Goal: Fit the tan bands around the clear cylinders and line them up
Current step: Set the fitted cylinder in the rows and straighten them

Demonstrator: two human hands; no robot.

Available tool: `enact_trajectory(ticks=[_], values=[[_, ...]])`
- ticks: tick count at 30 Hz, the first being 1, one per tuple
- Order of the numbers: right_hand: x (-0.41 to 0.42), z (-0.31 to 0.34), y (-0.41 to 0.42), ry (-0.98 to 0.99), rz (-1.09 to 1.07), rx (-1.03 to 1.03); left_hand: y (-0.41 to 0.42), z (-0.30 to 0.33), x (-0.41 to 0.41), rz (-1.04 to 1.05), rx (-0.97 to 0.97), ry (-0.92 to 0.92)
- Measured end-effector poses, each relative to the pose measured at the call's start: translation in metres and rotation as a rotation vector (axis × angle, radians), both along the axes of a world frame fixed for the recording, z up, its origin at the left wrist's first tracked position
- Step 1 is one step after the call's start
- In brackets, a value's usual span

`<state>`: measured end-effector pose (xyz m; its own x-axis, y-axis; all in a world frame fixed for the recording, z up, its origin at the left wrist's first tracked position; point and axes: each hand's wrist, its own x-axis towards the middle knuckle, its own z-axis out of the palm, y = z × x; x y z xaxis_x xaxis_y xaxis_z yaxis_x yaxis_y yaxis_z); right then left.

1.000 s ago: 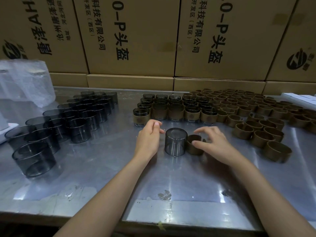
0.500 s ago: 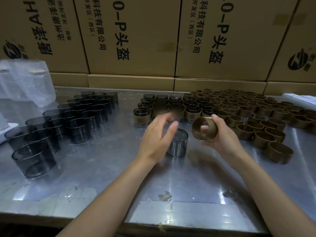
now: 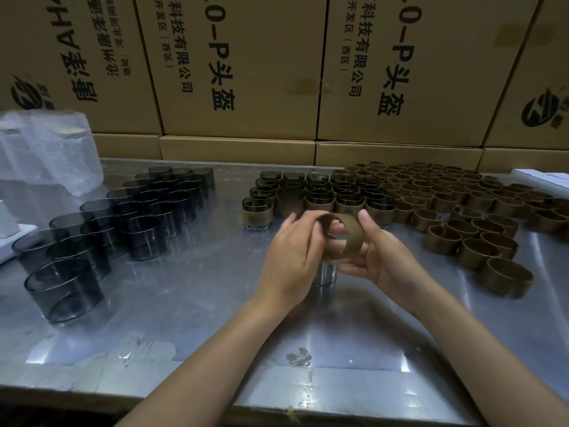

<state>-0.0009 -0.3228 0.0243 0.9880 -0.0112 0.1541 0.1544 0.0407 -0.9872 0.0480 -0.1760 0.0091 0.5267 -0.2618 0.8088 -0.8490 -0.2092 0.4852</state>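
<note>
Both hands hold one tan band [image 3: 351, 234] up above the metal table [image 3: 184, 303]. My right hand [image 3: 381, 257] grips its right side, thumb on top. My left hand [image 3: 292, 260] pinches its left rim. A clear smoky cylinder [image 3: 324, 274] stands on the table right below the band, mostly hidden by my hands. Bare cylinders [image 3: 135, 220] are grouped at the left. Banded cylinders [image 3: 317, 197] stand in rows behind my hands. Loose tan bands [image 3: 468, 211] cover the right side.
Stacked cardboard boxes [image 3: 246, 72] wall off the back of the table. A crumpled plastic bag [image 3: 46, 155] lies at the far left, and a white object [image 3: 542, 175] sits at the far right edge. The table's front edge runs just below my forearms.
My right hand picked the band up off the table and lifted it. My left hand left the cylinder and took hold of the band's left rim above it.
</note>
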Motion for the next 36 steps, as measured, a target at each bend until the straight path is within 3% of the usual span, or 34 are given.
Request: enact_trajectory(ticks=[2,5,10,17,20,26,31,36], values=[[-0.001,0.0,0.001,-0.127,-0.113,-0.065,0.002,0.002,0.002,0.066,-0.041,0.021],[-0.001,-0.005,0.006,-0.355,-0.242,-0.223,0.009,0.003,0.007,0.213,0.092,0.017],[0.003,-0.016,0.013,-0.433,-0.346,-0.451,0.013,0.004,0.005,0.282,0.265,-0.008],[0.014,-0.03,0.011,-0.25,-0.259,-0.478,0.012,-0.006,0.012,0.159,0.276,0.147],[0.015,-0.032,0.015,-0.133,-0.16,-0.42,0.012,-0.012,0.014,0.086,0.283,0.328],[0.017,-0.032,0.011,-0.074,-0.2,-0.392,0.015,-0.015,0.02,-0.197,0.207,0.686],[0.018,-0.032,0.009,-0.031,-0.221,-0.377,0.018,-0.014,0.02,-0.222,0.299,0.688],[0.019,-0.029,0.011,0.016,-0.179,-0.185,0.018,-0.016,0.022,-0.239,0.289,0.669]])
